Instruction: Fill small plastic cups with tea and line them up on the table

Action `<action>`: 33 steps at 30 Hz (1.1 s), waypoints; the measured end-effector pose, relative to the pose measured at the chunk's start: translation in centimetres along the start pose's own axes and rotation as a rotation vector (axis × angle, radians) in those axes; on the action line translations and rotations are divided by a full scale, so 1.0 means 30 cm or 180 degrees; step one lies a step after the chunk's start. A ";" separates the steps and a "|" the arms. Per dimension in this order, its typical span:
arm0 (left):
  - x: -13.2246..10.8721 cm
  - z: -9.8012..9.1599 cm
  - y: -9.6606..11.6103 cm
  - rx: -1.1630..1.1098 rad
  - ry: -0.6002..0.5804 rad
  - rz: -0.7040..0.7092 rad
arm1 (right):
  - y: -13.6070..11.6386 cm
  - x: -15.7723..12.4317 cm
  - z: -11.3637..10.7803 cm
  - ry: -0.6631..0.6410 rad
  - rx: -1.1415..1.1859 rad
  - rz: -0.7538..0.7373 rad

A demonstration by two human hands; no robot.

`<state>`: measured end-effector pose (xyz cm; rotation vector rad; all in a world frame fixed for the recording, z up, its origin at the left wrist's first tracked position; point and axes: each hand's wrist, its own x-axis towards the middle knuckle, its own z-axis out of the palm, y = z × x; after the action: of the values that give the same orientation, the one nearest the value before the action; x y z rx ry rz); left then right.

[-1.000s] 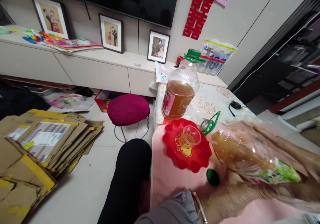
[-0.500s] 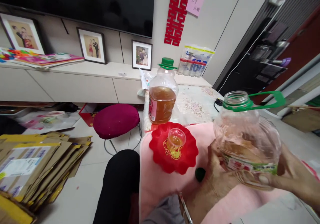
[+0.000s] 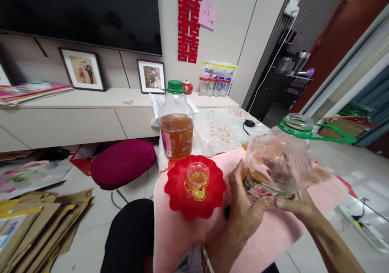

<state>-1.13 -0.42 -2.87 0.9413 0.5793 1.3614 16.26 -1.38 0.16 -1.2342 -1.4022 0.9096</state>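
Note:
Both my hands are wrapped around a large clear plastic jug [image 3: 278,159] with a little amber liquid low inside. Its uncapped mouth leans to the right, and a green ring with a carrying loop [image 3: 334,134] hangs off the neck. My left hand [image 3: 243,202] grips the near left side; my right hand [image 3: 296,206] holds the lower right side, thumbs close together at the label. Left of them, a small clear cup [image 3: 198,175] with amber liquid stands on a red scalloped plate [image 3: 178,200]. A dark green cap [image 3: 227,213] shows partly behind my left wrist.
A capped jug of amber liquid [image 3: 178,133] stands behind the plate. A pink cloth [image 3: 176,234] covers the near table. A black coiled cable [image 3: 249,123] lies farther back. To the left are a maroon stool [image 3: 124,163] and stacked flattened cardboard [image 3: 45,228].
The jug in my hands has tipped further, its mouth swinging to the right. My right hand appears lower under its side. The head view has turned rightward.

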 end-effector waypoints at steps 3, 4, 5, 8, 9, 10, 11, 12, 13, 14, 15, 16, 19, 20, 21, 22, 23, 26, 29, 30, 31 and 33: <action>-0.004 -0.007 -0.007 0.0217 -0.0013 0.0084 | 0.045 -0.006 0.004 -0.0043 0.0316 0.0205; -0.004 -0.009 -0.008 0.0265 -0.0032 0.0136 | 0.055 -0.008 0.004 -0.0058 0.0390 0.0258; -0.004 -0.011 -0.009 0.0312 -0.0055 0.0186 | 0.062 -0.010 0.004 -0.0057 0.0444 0.0306; -0.005 -0.017 -0.005 0.0456 -0.0085 0.0309 | 0.068 -0.016 0.010 0.0055 0.0521 0.0405; -0.005 -0.019 -0.002 0.0513 -0.0068 0.0343 | 0.068 -0.018 0.014 0.0104 0.0539 0.0405; -0.006 -0.021 0.000 0.0582 -0.0045 0.0379 | 0.067 -0.019 0.019 0.0140 0.0565 0.0395; -0.007 -0.024 0.003 0.0653 -0.0015 0.0412 | 0.067 -0.020 0.025 0.0153 0.0601 0.0379; -0.008 -0.026 0.004 0.0721 0.0004 0.0426 | 0.068 -0.021 0.031 0.0146 0.0646 0.0365; -0.008 -0.028 0.004 0.0774 0.0014 0.0422 | 0.069 -0.020 0.037 0.0124 0.0692 0.0356; -0.008 -0.031 0.003 0.0805 0.0019 0.0410 | 0.070 -0.019 0.043 0.0098 0.0732 0.0353; -0.007 -0.033 0.000 0.0812 0.0018 0.0395 | 0.070 -0.017 0.048 0.0084 0.0761 0.0344; -0.005 -0.035 -0.003 0.0794 0.0009 0.0380 | 0.069 -0.016 0.053 0.0078 0.0776 0.0333; 0.005 -0.038 -0.014 0.0644 -0.0029 0.0362 | 0.061 -0.016 0.071 0.0099 0.0805 0.0263; 0.008 -0.037 -0.017 0.0584 -0.0014 0.0350 | 0.057 -0.017 0.078 0.0106 0.0828 0.0230; 0.011 -0.037 -0.018 0.0531 0.0009 0.0335 | 0.053 -0.020 0.087 0.0122 0.0846 0.0189; 0.012 -0.036 -0.018 0.0482 0.0026 0.0323 | 0.050 -0.025 0.097 0.0131 0.0856 0.0155; 0.013 -0.036 -0.016 0.0444 0.0036 0.0314 | 0.047 -0.030 0.107 0.0157 0.0854 0.0133; 0.011 -0.035 -0.008 0.0458 0.0010 0.0267 | 0.052 -0.052 0.142 0.0249 0.0842 0.0087; 0.005 -0.036 0.000 0.0647 0.0032 0.0222 | 0.079 -0.072 0.170 0.0302 0.0908 0.0066; 0.003 -0.037 0.003 0.0693 0.0035 0.0218 | 0.091 -0.077 0.175 0.0309 0.0935 0.0064; 0.001 -0.037 0.004 0.0718 0.0031 0.0223 | 0.103 -0.081 0.179 0.0309 0.0962 0.0061; 0.000 -0.039 0.005 0.0750 0.0036 0.0236 | 0.122 -0.085 0.181 0.0292 0.1017 0.0048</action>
<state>-2.16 -0.15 -3.37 1.1553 0.7310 1.3853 11.66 -2.73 -4.96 -1.0313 -1.1256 1.0292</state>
